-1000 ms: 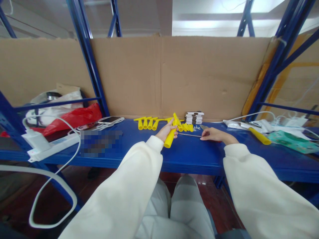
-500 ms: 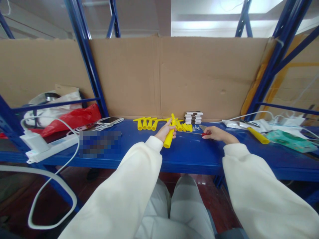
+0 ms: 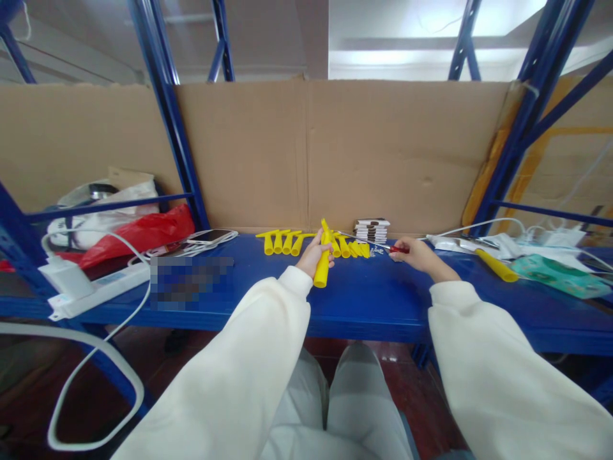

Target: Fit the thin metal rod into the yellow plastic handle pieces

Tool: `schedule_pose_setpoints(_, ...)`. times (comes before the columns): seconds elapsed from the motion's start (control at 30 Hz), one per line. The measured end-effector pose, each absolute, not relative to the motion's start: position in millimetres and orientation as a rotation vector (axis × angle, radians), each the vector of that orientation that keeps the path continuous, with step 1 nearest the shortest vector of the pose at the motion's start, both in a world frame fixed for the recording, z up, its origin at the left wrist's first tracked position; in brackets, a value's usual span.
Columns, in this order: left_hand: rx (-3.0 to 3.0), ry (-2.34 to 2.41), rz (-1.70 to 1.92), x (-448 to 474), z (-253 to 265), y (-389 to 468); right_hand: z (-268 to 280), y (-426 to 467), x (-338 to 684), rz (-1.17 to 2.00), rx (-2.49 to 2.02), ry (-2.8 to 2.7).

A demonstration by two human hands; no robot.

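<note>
My left hand (image 3: 313, 254) is wrapped around a yellow plastic handle (image 3: 321, 273), its wide round end toward me and its narrow head pointing away. My right hand (image 3: 416, 254) grips a screwdriver (image 3: 398, 250) by its red handle. The thin metal shaft points left, and its tip lies near the head of the yellow handle; whether they touch I cannot tell. Several similar yellow handles (image 3: 287, 244) stand in a row behind and left of my left hand. Small yellow pieces (image 3: 360, 249) and tiny shiny parts (image 3: 377, 252), too small to make out, lie between my hands.
A stack of small black-and-white packs (image 3: 372, 229) stands against the cardboard panel (image 3: 383, 153). On the right of the blue bench (image 3: 364, 300) lie another yellow handle (image 3: 498, 265) and a green packet (image 3: 560, 275). Left are a phone (image 3: 215, 236), a power strip (image 3: 103, 289) and cables.
The screwdriver's shaft has swung up, its tip now nearer the head of the yellow handle. My right hand has risen slightly. The held handle stands a little more upright.
</note>
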State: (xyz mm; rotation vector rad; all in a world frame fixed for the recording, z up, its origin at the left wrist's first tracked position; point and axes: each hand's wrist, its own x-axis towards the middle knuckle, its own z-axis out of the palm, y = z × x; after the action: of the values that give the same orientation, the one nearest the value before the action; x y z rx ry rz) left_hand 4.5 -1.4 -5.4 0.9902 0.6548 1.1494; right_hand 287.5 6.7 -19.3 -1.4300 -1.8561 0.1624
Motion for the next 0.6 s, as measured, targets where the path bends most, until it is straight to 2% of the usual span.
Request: schedule_pose_setpoints(0.6,1.129,0.757,0.964,-8.4,-3.3,-3.9,-16.8,1.4,277.5,0.154,-1.276,-1.856)
